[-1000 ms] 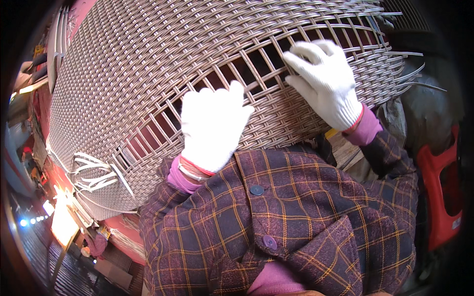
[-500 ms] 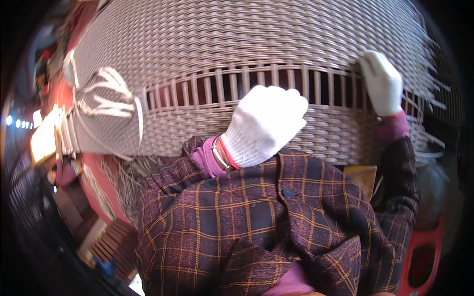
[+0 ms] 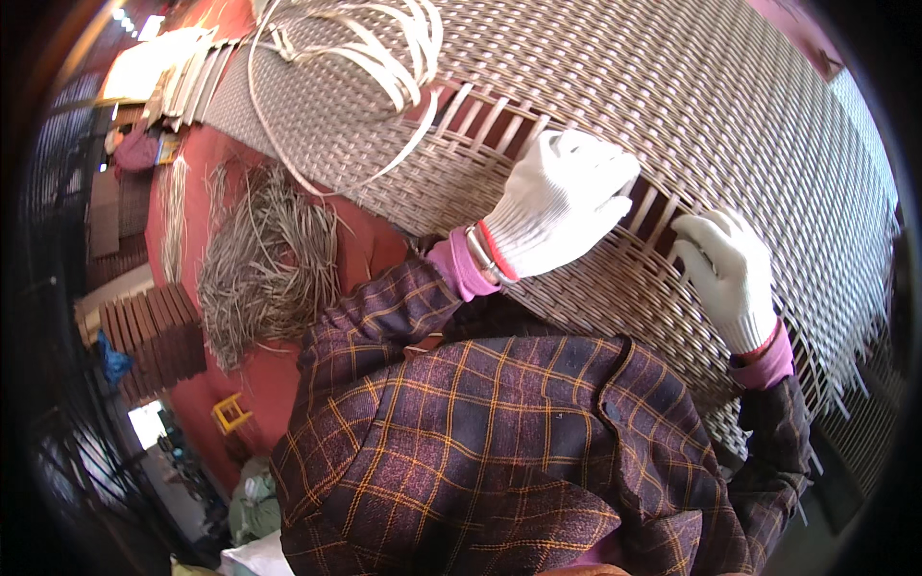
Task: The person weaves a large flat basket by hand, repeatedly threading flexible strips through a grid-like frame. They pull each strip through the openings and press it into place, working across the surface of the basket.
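A large grey-brown woven wicker panel (image 3: 615,58) lies in front of me, with a slot-like gap across it bridged by bare upright strands (image 3: 485,120). My left hand (image 3: 567,197), in a white knit glove with a red cuff, rests over this gap with its fingers curled down onto the weave. My right hand (image 3: 728,274), gloved the same way, is further right along the gap, fingers bent and closed towards the thumb at the weave. What either hand grips is too small or hidden to make out. A looped bundle of pale flat strips (image 3: 384,58) lies on the panel beyond my left hand.
To the left, a heap of loose grey-brown strips (image 3: 269,259) lies on the red floor (image 3: 259,379). Beside it are stacked brown slatted pieces (image 3: 154,331) and a small yellow frame (image 3: 230,413). Frayed strand ends (image 3: 850,379) stick out at the panel's right edge.
My view has turned left, bringing the strip heap into sight. My right hand has come closer to my left along the gap, and my left fingers are still curled.
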The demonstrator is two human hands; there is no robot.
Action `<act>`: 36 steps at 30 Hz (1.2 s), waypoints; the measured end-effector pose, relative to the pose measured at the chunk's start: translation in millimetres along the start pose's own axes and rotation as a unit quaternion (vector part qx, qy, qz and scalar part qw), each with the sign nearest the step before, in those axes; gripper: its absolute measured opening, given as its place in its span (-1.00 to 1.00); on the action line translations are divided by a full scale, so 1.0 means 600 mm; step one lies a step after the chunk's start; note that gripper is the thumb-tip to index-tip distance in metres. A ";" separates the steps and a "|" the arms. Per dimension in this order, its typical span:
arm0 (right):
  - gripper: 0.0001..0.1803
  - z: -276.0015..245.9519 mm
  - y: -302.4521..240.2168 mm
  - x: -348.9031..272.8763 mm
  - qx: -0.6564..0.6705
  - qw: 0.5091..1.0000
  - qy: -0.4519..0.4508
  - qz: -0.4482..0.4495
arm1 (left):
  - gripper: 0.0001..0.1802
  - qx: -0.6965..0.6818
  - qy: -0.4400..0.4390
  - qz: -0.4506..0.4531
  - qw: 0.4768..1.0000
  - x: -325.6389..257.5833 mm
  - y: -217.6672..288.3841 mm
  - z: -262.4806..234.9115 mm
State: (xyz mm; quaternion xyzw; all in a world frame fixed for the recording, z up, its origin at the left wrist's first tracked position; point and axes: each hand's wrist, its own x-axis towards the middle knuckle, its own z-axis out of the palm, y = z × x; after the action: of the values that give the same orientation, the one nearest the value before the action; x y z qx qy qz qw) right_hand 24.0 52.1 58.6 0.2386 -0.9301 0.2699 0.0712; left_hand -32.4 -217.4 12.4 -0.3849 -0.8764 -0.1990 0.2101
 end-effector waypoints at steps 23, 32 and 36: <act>-0.76 0.186 -0.100 0.326 0.093 0.983 0.083 -0.138 | -0.83 0.020 0.079 -0.223 0.971 -0.048 -0.179 -0.159; -0.75 0.163 -0.082 0.354 0.159 0.986 0.033 0.024 | -0.84 -0.229 -0.019 -0.285 0.931 -0.073 -0.162 -0.202; -0.47 0.154 -0.092 0.409 0.320 0.946 0.019 0.048 | -0.81 -0.125 -0.031 -0.193 0.973 -0.057 -0.160 -0.188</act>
State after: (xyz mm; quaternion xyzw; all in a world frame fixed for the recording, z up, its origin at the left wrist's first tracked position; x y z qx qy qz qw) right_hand -164.6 -137.9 70.8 0.1982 -0.8037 0.5610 -0.0042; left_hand -59.8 -355.1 70.8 -0.2382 -0.9083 -0.3317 0.0906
